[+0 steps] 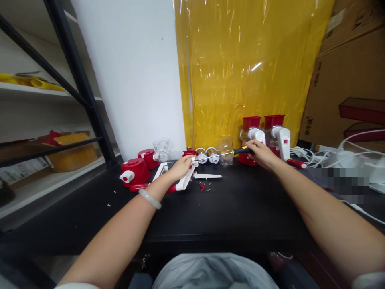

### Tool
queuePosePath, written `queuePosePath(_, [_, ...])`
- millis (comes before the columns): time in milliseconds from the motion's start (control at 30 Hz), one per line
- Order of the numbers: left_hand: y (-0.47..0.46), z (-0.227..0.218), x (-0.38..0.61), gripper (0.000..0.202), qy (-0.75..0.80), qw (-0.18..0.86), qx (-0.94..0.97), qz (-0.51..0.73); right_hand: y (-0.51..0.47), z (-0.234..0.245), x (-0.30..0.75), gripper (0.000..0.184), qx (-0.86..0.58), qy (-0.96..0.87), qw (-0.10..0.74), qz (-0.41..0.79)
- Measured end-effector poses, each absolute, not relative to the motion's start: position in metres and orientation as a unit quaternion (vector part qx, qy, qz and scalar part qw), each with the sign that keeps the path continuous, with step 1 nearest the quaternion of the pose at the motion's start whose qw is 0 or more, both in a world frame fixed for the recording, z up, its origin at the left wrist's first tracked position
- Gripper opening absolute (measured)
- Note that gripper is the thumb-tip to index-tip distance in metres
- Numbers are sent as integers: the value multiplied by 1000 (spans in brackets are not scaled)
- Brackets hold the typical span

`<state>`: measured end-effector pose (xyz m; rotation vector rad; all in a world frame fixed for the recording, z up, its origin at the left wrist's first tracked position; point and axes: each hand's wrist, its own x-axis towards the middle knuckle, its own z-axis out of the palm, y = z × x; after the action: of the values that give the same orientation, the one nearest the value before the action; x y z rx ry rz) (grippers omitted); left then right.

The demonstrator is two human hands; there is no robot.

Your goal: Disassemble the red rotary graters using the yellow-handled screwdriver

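My right hand (261, 153) grips a screwdriver (240, 150) by its black and yellow handle. The thin metal shaft points left, and its tip meets the end of a white crank arm (185, 180) beside my left fingers. My left hand (181, 166) is closed around that crank arm, which has a red grip at its lower end. Another white arm with a red grip (140, 187) lies to the left, partly behind my wrist. Near my left hand rest a flat white strip (208, 176), a small red piece (202, 187) and several tiny screws (208, 190).
Two red-and-white crank machines (252, 124) stand at the back right. Two red housings (136, 171) sit at left, near a clear plastic part (163, 149). Two grater drums (212, 155) and a clear cup (226, 150) line the back. White cables (319, 156) tangle at right.
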<state>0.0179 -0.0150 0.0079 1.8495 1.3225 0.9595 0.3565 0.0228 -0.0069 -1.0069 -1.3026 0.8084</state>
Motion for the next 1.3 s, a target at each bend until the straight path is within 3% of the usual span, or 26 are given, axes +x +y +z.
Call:
queuePosePath(167, [-14, 7, 17, 45, 502, 329, 712, 366, 9, 1, 350, 34, -327, -549, 622, 454])
queuePosePath(267, [-16, 8, 18, 46, 504, 333, 707, 367, 14, 0, 352, 27, -365, -537, 608, 457])
queuePosePath(400, [-17, 9, 18, 46, 503, 329, 710, 367, 24, -7, 354, 35, -442, -548, 581, 408])
queuePosePath(467, [-17, 9, 18, 46, 505, 324, 712, 365, 21, -6, 353, 30, -410, -545, 603, 414])
queuePosePath(600, [-17, 10, 18, 45, 504, 327, 711, 365, 6, 2, 349, 40, -316, -530, 628, 474])
queuePosePath(700, [-18, 10, 18, 44, 505, 328, 709, 367, 4, 5, 349, 35, -334, -522, 613, 490])
queuePosePath(900, [-16, 9, 18, 44, 512, 325, 708, 363, 24, -8, 355, 48, -472, -577, 559, 364])
queuePosePath(1067, [-16, 10, 18, 46, 503, 307, 724, 359, 27, -11, 356, 46, -457, -575, 603, 311])
queuePosePath(1300, [-9, 5, 15, 43, 496, 274, 737, 368, 26, -9, 356, 37, -493, -572, 593, 279])
